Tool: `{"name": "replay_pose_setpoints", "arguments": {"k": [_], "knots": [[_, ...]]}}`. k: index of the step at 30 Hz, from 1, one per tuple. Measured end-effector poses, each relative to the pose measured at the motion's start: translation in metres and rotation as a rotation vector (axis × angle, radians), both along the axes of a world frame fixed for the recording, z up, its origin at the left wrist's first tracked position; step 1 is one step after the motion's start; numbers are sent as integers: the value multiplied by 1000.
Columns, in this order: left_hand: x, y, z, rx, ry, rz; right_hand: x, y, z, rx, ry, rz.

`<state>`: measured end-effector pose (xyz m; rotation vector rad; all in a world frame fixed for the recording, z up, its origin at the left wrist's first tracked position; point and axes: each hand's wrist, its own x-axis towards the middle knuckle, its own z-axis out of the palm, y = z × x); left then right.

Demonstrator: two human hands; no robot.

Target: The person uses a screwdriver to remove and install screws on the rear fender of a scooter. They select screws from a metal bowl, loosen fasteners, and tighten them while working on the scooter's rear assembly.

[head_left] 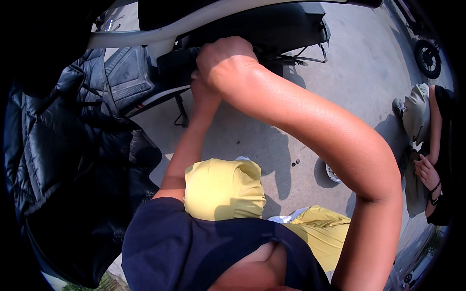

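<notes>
My right hand is curled into a closed grip against the dark side of a scooter, its back turned up. Whatever its fingers hold is hidden beneath it. Just below and partly behind it, my left hand reaches up to the same spot. Only its wrist and a bit of a finger show, so its grip cannot be made out. Beside both hands lies the scooter's grey, ribbed footboard. A pale curved bar runs above them.
A black quilted cover hangs along the left. Below the footboard a stand reaches the concrete. On the right another person's hand is near their lap. A round white object sits by my right arm; a wheel stands beyond.
</notes>
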<state>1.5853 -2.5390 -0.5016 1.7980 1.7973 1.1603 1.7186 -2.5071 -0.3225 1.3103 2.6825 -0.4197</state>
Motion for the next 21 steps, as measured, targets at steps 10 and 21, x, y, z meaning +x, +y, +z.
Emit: {"name": "replay_pose_setpoints", "arguments": {"k": [10,21], "knots": [[4,-9,40,-135,-39,-108,16,1,-25,220,107,264],[0,-14,31,-197,-39,-159,23,-2,-31,306,186,368]]}}
